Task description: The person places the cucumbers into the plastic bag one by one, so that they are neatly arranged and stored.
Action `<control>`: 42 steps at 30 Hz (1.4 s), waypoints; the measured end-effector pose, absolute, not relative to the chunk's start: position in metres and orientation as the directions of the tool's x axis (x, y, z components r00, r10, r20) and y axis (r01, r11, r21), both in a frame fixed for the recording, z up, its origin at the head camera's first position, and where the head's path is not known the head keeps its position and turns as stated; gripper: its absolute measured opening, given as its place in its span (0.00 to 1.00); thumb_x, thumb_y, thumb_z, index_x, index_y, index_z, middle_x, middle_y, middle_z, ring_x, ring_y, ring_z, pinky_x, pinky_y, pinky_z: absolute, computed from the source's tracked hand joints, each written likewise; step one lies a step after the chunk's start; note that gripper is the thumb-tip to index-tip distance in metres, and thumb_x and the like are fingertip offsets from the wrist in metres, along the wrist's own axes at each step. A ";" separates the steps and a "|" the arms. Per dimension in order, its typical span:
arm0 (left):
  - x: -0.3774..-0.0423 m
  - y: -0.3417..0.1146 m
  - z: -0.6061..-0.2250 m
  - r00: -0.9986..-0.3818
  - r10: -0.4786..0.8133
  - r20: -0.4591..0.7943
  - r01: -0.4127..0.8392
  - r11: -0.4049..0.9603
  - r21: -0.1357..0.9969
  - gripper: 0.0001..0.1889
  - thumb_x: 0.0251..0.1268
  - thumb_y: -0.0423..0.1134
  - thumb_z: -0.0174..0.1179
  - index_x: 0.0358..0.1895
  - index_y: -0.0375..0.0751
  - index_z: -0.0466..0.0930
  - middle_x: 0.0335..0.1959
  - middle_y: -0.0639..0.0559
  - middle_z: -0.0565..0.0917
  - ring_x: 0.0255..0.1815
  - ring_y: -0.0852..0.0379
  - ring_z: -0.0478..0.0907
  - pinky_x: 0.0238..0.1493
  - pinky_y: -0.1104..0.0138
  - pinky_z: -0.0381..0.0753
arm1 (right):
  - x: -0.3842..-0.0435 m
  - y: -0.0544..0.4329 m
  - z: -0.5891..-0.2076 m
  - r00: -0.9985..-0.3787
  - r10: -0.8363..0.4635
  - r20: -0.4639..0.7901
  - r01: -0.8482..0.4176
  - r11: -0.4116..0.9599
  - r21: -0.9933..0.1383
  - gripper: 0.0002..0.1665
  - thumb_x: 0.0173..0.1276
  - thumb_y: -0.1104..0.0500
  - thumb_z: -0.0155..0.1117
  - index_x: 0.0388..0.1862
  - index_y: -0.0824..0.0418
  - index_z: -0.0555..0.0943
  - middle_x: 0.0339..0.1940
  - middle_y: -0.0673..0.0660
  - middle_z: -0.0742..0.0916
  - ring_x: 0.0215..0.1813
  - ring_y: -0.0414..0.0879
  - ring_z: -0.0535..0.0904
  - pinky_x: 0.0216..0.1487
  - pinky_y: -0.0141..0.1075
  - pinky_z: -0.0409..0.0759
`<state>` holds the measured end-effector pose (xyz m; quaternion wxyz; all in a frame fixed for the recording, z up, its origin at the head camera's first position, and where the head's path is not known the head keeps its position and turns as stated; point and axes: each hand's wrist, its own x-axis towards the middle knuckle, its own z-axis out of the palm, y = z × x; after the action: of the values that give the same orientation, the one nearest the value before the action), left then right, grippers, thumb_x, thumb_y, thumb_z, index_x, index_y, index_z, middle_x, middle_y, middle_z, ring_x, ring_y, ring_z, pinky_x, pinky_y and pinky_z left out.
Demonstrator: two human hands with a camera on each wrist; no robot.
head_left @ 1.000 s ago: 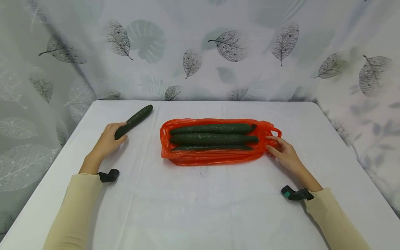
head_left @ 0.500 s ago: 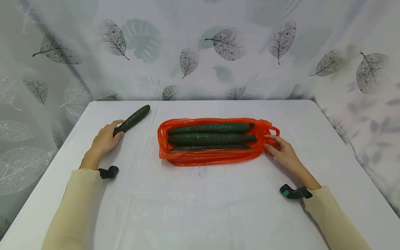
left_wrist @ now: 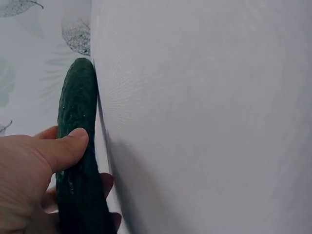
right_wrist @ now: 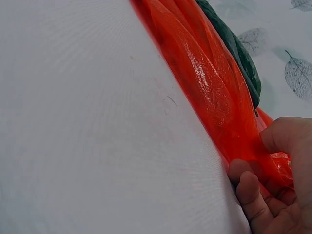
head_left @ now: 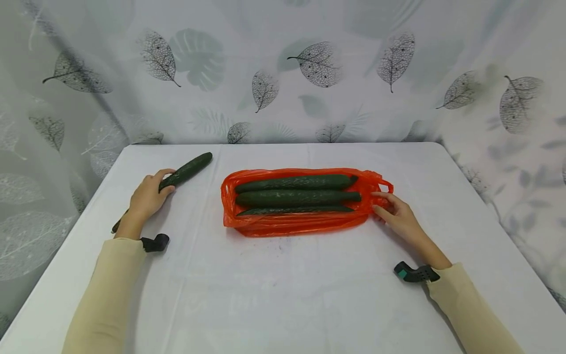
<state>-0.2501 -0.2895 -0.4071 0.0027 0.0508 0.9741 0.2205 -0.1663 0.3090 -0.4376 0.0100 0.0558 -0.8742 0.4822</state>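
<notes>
My left hand (head_left: 148, 199) grips a long dark green cucumber (head_left: 187, 168) at the table's left side. In the left wrist view its thumb lies across the cucumber (left_wrist: 78, 102), with fingertips showing on the far side. The cucumber's tail end peeks out beyond the wrist in the head view. An orange-red plastic bag (head_left: 283, 228) lies mid-table, its top side spread wide around three cucumbers (head_left: 298, 198) lying side by side. At the bag's right end, near the handle loop, my right hand (head_left: 404, 221) pinches the crinkled plastic (right_wrist: 214, 92) between thumb and fingers.
A white cloth covers the table (head_left: 274, 295). Behind it and along both sides hangs a leaf-patterned curtain (head_left: 305, 108). Black wrist cameras sit at the left wrist (head_left: 155, 243) and the right wrist (head_left: 415, 272).
The whole head view has shifted slightly. The left wrist has turned a little, so the cucumber's tail end now shows behind it. The right hand stays at the bag's end.
</notes>
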 end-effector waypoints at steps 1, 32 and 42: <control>-0.250 -0.289 -0.407 -0.995 0.097 0.019 0.096 0.900 0.426 0.26 0.76 0.41 0.50 0.73 0.44 0.59 0.57 0.23 0.67 0.51 0.26 0.71 0.42 0.36 0.71 | -0.166 0.309 -0.438 -0.994 -0.089 0.069 -0.106 0.528 -0.843 0.24 0.75 0.57 0.57 0.66 0.66 0.70 0.31 0.52 0.82 0.29 0.39 0.78 0.31 0.27 0.80; -0.228 -0.223 -0.365 -0.813 0.291 0.504 0.413 0.899 0.146 0.22 0.66 0.33 0.62 0.62 0.50 0.74 0.46 0.31 0.78 0.29 0.36 0.78 0.26 0.49 0.73 | -0.167 0.310 -0.438 -0.992 -0.100 0.077 -0.118 0.527 -0.842 0.24 0.75 0.58 0.56 0.66 0.67 0.70 0.32 0.59 0.82 0.29 0.41 0.78 0.32 0.27 0.80; -0.216 -0.199 -0.348 -0.782 0.314 0.538 0.458 0.875 0.155 0.21 0.64 0.33 0.64 0.60 0.52 0.77 0.47 0.34 0.79 0.37 0.37 0.81 0.34 0.47 0.75 | -0.167 0.310 -0.436 -0.993 -0.097 0.065 -0.107 0.529 -0.842 0.25 0.75 0.57 0.56 0.66 0.67 0.69 0.33 0.59 0.82 0.29 0.40 0.77 0.32 0.27 0.79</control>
<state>-0.2163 -0.1986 -0.3477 -0.2570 0.2069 0.9336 0.1399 -0.1669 0.3099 -0.4363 0.0049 0.0584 -0.8742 0.4820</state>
